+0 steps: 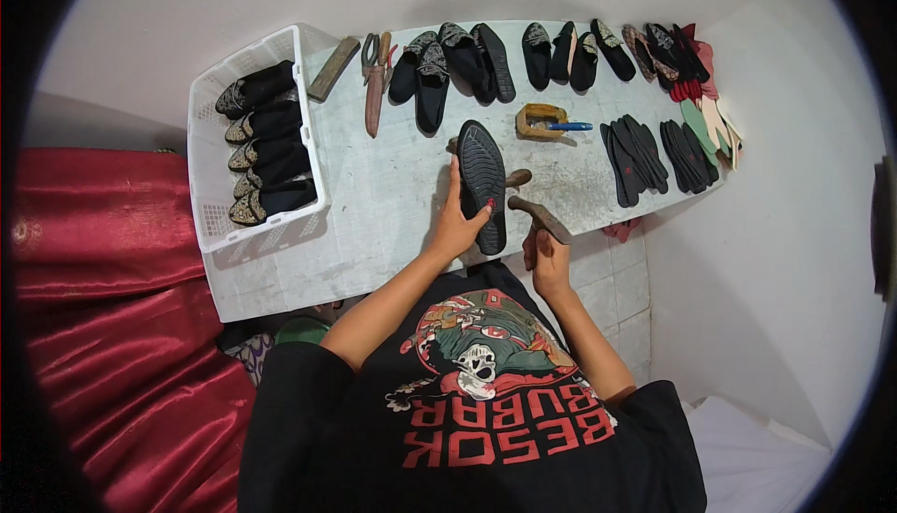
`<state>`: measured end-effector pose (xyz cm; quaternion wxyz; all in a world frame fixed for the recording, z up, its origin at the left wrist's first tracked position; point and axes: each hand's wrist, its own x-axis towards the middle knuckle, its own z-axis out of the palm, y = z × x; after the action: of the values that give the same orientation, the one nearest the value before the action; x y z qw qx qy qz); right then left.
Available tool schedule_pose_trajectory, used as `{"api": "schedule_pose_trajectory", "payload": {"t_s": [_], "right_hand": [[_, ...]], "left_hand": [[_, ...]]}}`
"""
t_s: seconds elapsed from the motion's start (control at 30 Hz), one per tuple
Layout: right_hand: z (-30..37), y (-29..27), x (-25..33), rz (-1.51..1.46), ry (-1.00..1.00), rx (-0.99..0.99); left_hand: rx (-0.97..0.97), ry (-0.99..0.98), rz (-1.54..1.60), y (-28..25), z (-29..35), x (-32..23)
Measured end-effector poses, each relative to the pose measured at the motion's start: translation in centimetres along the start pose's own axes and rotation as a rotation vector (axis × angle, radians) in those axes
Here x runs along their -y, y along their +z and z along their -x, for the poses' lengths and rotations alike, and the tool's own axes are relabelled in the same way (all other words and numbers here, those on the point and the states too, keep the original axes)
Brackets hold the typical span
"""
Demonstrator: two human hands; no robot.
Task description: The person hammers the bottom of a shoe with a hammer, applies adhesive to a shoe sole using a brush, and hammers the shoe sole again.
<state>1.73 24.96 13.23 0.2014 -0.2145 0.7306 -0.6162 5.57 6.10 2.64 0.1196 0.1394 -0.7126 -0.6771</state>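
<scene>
My left hand point(453, 225) grips a black shoe point(478, 163) near the front middle of the table. Its ridged sole faces up, and the fingers wrap the left side with the thumb across the sole. Just right of its heel, my right hand point(549, 261) is closed round the handle of a hammer point(544, 220); the head is held apart from the sole. Behind the shoe, a brown metal-looking piece point(519, 178) pokes out on the right, mostly hidden, so I cannot tell whether the shoe rests on it.
On the left stands a white plastic basket point(313, 130) of shoes. Along the table's back lie a wooden block point(334, 69), scissors and a sheathed tool point(374, 102), and several black shoes point(432, 83). To the right are a wooden box point(540, 121) with a blue pen and black soles point(635, 158).
</scene>
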Motion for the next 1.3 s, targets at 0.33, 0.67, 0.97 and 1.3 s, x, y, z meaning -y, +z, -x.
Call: {"api": "schedule_pose_trajectory", "payload": {"t_s": [0.33,0.67,0.97,1.3], "right_hand": [[2.7,0.4,-7.8,0.211,0.178,-0.103],[3.2,1.1,-6.6,0.244,0.133,-0.126],[-0.5,0.9,-4.5,0.225,0.149,-0.033],[-2.1,2.4,-1.3,0.108,-0.067,0.059]], "left_hand": [[0.01,-0.051,0.02,0.2,-0.2,0.3],[0.017,-0.015,0.053,-0.1,-0.2,0.8],[0.087,-0.028,0.222,0.1,1.4,2.9],[0.125,-0.045,-0.059,-0.2,3.3,4.3]]}}
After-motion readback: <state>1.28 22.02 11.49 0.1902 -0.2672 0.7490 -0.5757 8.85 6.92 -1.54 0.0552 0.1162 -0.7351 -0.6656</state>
